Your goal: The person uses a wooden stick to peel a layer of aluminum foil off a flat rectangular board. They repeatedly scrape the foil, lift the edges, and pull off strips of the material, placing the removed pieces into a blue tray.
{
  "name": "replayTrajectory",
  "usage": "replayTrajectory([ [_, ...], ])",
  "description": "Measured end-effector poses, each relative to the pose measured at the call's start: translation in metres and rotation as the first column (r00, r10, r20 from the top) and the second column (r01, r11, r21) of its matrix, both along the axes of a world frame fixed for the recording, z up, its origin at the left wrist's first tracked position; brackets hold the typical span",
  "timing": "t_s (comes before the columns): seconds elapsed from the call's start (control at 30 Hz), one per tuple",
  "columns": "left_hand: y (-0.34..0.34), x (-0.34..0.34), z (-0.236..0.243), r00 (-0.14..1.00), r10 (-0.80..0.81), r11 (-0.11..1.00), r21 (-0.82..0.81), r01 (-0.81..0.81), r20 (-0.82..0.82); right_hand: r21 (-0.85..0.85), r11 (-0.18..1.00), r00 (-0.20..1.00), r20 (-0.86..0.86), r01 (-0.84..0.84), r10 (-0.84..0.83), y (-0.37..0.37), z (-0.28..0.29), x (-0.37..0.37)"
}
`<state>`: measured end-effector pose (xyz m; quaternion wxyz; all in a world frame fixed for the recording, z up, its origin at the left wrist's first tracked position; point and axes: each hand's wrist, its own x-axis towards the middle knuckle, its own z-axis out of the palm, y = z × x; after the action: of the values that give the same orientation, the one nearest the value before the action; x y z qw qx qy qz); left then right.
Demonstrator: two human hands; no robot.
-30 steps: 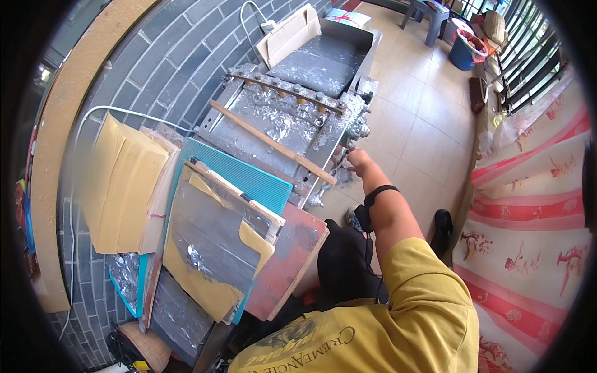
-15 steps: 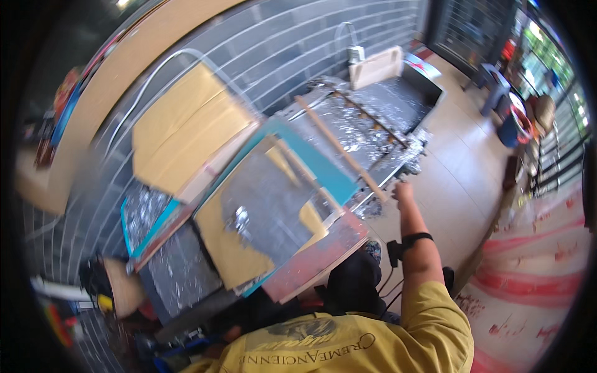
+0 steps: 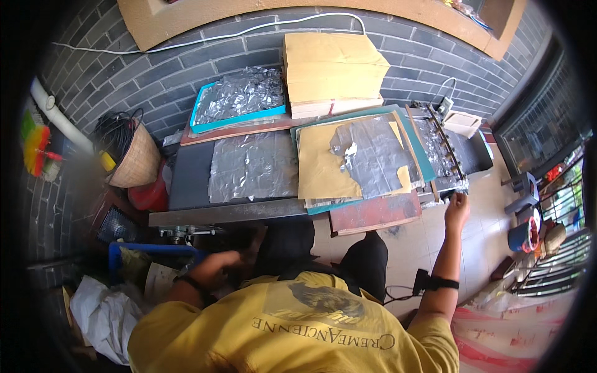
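Note:
My right hand [image 3: 458, 211] is closed in a fist at the near right end of the bench, beside crumpled foil [image 3: 461, 186]; whatever its fingers hold is hidden. Low on the left, my left hand [image 3: 221, 264] hangs near my thigh, its fingers dark and smeared. In front of me a torn grey foil sheet [image 3: 376, 158] lies on yellow paper [image 3: 317, 168], over a teal board [image 3: 426, 165]. Left of that, a wrinkled silver sheet [image 3: 255, 168] rests on a dark slab [image 3: 189, 180]. A wooden strip [image 3: 420, 149] stands along the teal board's right side.
Behind are a blue-rimmed tray [image 3: 239, 115] of foil scraps and a yellow paper stack [image 3: 333, 65]. A reddish board [image 3: 376, 214] juts from the bench front. A woven basket [image 3: 134, 152] and blue crate [image 3: 155, 248] are at left; a stool [image 3: 523, 191] and bucket [image 3: 521, 238] at right.
The view has swung round, so the bench now lies level across it. My left hand now shows clear of my shirt at lower left. My right hand stays closed by the bench's right end.

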<state>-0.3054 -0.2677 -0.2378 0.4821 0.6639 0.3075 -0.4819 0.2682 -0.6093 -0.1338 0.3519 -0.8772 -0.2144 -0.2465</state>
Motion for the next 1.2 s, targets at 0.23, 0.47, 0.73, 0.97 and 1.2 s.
replayTrajectory([
  [0.23, -0.005, -0.004, 0.098, 0.990, 0.142, 0.984, 0.110, -0.143, 0.015, 0.065, 0.997, 0.858, -0.508, -0.047, 0.073, 0.040, 0.033, -0.019],
  [0.47, 0.009, 0.047, 0.213, 0.900, 0.061, 0.998, -0.048, -0.044, 0.432, 0.437, 0.893, 0.598, -0.688, -0.110, 0.410, 0.030, 0.043, -0.024],
  [0.73, 0.019, 0.205, 0.251, 0.325, -0.185, 0.961, 0.240, -0.138, 0.928, 0.900, 0.421, 0.358, -0.432, 0.112, 0.828, 0.007, 0.093, -0.067],
  [0.97, 0.016, 0.321, 0.234, 0.390, -0.361, 0.755, 0.511, -0.412, 0.847, 0.874, 0.447, 0.369, -0.358, -0.193, 0.858, -0.007, 0.151, -0.140],
  [1.2, -0.004, 0.349, 0.235, 0.557, -0.403, 0.628, 0.662, -0.409, 0.726, 0.892, 0.395, 0.304, -0.322, -0.219, 0.897, -0.013, 0.168, -0.174],
])
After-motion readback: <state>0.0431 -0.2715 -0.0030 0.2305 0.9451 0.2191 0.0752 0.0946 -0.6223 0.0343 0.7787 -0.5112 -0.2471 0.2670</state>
